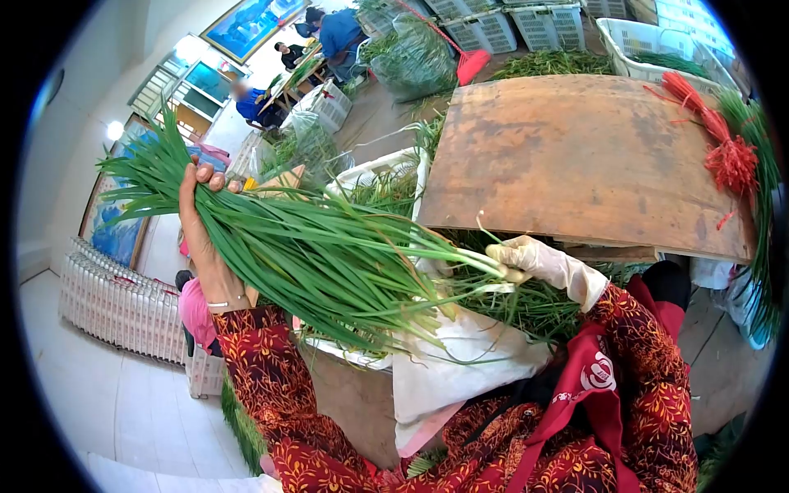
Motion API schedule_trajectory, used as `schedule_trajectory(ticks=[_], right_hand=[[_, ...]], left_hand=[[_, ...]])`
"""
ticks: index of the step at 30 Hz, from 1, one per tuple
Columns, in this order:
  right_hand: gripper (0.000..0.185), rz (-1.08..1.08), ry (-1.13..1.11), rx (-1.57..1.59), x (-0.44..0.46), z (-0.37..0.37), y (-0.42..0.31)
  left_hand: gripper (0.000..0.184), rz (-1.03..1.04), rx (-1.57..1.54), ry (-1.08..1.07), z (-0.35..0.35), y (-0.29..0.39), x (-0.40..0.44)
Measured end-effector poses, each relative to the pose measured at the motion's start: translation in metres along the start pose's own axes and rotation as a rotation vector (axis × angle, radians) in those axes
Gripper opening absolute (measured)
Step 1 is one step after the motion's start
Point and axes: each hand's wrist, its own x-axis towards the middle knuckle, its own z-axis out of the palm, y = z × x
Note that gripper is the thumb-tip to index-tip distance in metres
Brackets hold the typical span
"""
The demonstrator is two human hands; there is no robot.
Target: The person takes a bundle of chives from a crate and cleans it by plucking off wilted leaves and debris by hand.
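A long bunch of garlic chives [304,238] stretches between my two hands, leafy ends to the left and pale stem ends to the right. My left hand [204,185], bare, is wrapped round the leafy part with fingers closed. In a whitish glove, my right hand [538,267] pinches a few white stems at the other end. Beneath the bunch, a white cloth [448,370] lies over my lap, beside more loose green stalks [534,308].
A wooden board [575,156] stands ahead to the right, with red ties [719,135] and green stalks [760,164] at its right edge. A white crate [423,168] of greens sits behind the bunch. Farther back are a red dustpan [472,66], stacked crates [546,29] and several people [341,37].
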Motion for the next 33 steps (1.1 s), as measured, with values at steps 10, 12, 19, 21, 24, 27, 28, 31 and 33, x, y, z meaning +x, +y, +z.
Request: schedule_trajectory(ticks=[10,12,19,21,24,27,28,31,33], right_hand=[[0.031,-0.365,0.148,-0.753,-0.017,0.081,-0.074],[0.033,-0.444,0.141,-1.276,-0.001,0.101,-0.077],[0.028,-0.414,0.416,-1.304,0.032,0.095,-0.052],[0.024,-0.493,0.407,-1.355,0.039,0.093,-0.048],[0.017,-0.532,0.269,-1.489,0.041,0.092,-0.055],[0.015,-0.327,0.093,-1.510,0.034,0.084,-0.054],[0.016,-0.040,0.126,-1.302,0.044,0.069,-0.025],[0.017,0.264,0.044,-1.567,0.016,0.017,0.052],[0.022,0.524,-0.390,-1.652,0.035,-0.037,0.125]], left_hand=[[0.010,-0.027,0.012,0.061,-0.003,0.007,0.003],[0.012,-0.032,0.023,0.087,0.001,0.006,0.008],[0.012,-0.002,0.018,0.113,-0.002,0.018,0.016],[0.012,-0.013,0.004,0.087,-0.002,0.016,0.015],[0.011,-0.066,-0.041,0.048,-0.011,0.014,0.020],[0.011,-0.065,-0.054,0.051,-0.018,0.016,0.015],[0.011,-0.045,-0.053,0.084,-0.022,0.019,0.012],[0.010,-0.001,-0.067,0.103,-0.046,0.032,0.011],[0.009,0.048,-0.045,0.134,-0.038,0.036,-0.001]])
